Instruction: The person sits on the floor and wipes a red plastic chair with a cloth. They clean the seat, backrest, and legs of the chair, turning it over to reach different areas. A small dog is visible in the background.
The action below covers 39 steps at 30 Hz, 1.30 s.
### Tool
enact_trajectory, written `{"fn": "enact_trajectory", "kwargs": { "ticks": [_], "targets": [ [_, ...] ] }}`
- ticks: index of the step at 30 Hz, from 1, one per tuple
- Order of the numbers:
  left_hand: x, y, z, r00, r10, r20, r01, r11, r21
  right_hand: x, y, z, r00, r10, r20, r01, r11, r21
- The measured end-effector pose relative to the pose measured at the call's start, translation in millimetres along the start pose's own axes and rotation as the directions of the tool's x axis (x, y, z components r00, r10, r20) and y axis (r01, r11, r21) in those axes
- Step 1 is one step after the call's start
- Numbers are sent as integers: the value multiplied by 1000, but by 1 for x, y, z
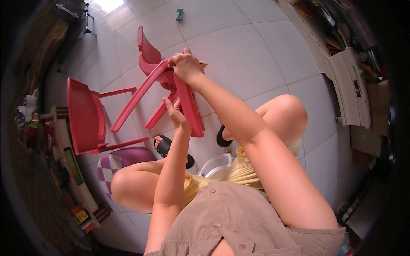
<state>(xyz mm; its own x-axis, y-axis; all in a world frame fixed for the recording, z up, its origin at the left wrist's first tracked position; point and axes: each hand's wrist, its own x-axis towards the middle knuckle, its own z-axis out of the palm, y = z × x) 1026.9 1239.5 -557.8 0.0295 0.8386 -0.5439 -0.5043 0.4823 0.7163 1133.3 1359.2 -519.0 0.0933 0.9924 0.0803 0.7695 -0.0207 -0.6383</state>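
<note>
A small red plastic chair [188,106] is held tilted in front of my knees, with its legs pointing left. My right hand [186,67] is closed around the chair's upper edge, where a leg meets the body. Lower down, my left hand [176,114] is beside the chair panel with its visible fingers stretched and apart. Its other fingers are partly hidden, and it seems to touch the panel. A second red plastic chair [87,117] lies tipped on the floor to the left.
Between my legs is a white bucket [220,170] with a handle. A purple and checkered seat [132,155] is by my left knee. Crowded shelves [77,170] line the left; a white cabinet [350,89] stands right. A small green object [179,15] lies far off on the tiled floor.
</note>
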Motion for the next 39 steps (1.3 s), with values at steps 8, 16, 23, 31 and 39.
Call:
{"fn": "enact_trajectory", "kwargs": {
  "ticks": [8, 16, 23, 31, 39],
  "targets": [
    [2, 1, 1, 999, -36, -5, 36, 999, 7, -26, 23, -2, 961, -276, 8, 276, 960, 40],
    [-12, 11, 18, 997, -68, -28, 62, 982, -177, -118, 32, -14, 909, -414, -38, 415, 895, 165],
    [15, 9, -24, 911, -183, 370, 248, 959, -137, -185, 34, -33, 883, -467, 42, 441, 858, 262],
    [15, 5, -32, 843, -106, 527, 185, 978, -99, -212, 20, -39, 875, -484, -1, 468, 845, 259],
    [14, 1, -33, 819, -165, 549, 404, 845, -350, -103, 20, -24, 959, -282, -20, 280, 939, 201]
  ]
}}
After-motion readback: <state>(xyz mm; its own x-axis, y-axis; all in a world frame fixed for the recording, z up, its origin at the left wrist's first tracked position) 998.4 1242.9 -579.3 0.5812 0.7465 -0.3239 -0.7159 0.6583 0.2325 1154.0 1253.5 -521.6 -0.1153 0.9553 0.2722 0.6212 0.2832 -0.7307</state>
